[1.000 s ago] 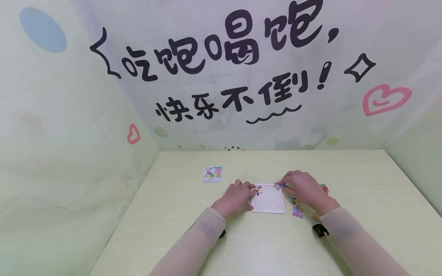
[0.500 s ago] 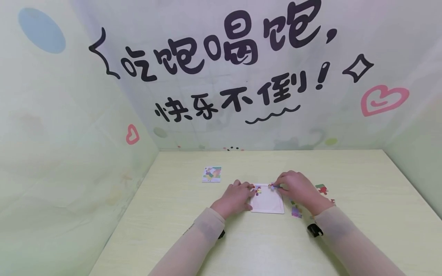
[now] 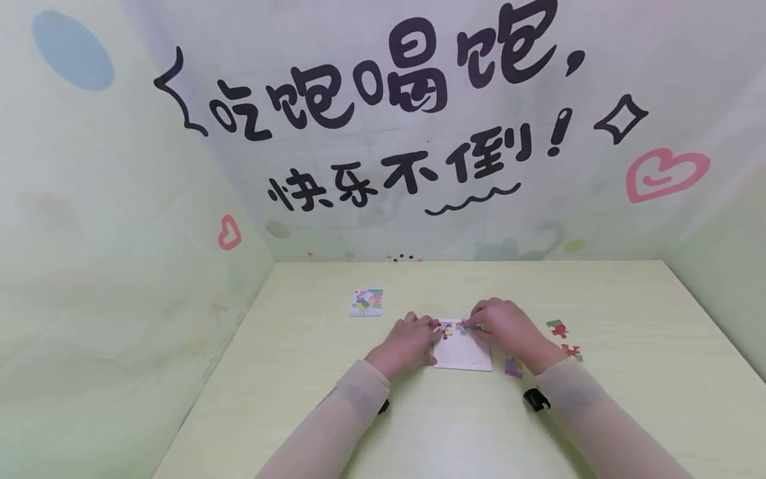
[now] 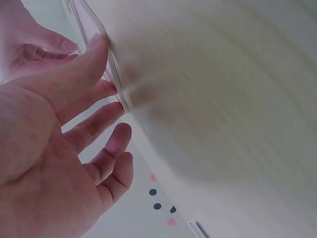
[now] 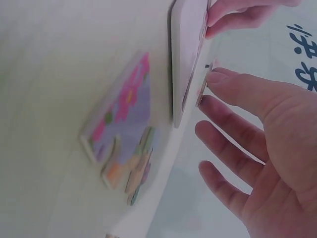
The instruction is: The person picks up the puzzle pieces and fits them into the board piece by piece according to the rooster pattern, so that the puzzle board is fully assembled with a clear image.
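Note:
A white puzzle tray point(image 3: 462, 354) lies on the table, with a colourful puzzle piece point(image 3: 447, 330) in its upper left corner. My left hand point(image 3: 409, 342) rests at the tray's left side. In the left wrist view its thumb and two fingers touch the tray edge point(image 4: 118, 84), while the other two fingers stay off it. My right hand point(image 3: 507, 326) pinches a small puzzle piece point(image 3: 461, 326) between thumb and index finger over the tray's top edge, just right of the corner piece. The right wrist view shows this held piece point(image 5: 202, 90) edge-on, its other fingers spread.
Right of the tray lie loose pieces: a green and red one point(image 3: 558, 328), a red one point(image 3: 572, 352) and a purple one point(image 3: 513, 368). Several more overlap behind the purple piece point(image 5: 130, 101) in the right wrist view. A picture card point(image 3: 366, 303) lies at the back left.
My right hand has moved left along the tray's top edge with the pinched piece, closer to the corner piece. The loose pieces at right have come into fuller view. My left hand has stayed put.

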### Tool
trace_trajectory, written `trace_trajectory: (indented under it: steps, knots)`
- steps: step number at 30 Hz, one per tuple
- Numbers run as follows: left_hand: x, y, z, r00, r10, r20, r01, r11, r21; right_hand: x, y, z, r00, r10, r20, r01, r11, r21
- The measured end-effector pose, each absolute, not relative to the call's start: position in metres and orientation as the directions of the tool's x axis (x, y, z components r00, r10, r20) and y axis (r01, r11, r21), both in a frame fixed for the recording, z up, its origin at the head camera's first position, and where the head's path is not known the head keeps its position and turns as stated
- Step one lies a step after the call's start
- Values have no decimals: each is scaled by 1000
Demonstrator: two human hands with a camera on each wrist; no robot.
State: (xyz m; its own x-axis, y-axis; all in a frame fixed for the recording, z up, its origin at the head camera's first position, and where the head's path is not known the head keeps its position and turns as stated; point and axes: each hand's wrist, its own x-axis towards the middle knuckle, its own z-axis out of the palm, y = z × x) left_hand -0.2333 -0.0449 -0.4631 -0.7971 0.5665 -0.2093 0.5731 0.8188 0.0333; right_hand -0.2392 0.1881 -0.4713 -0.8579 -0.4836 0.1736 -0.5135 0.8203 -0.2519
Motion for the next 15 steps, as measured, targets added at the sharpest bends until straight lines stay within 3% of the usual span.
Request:
trace_trajectory:
  steps: [15]
  knots:
    - [-235, -47, -465, -793, 570, -216, 578, 815, 29, -241, 171, -477, -840, -509, 188, -542, 806, -237]
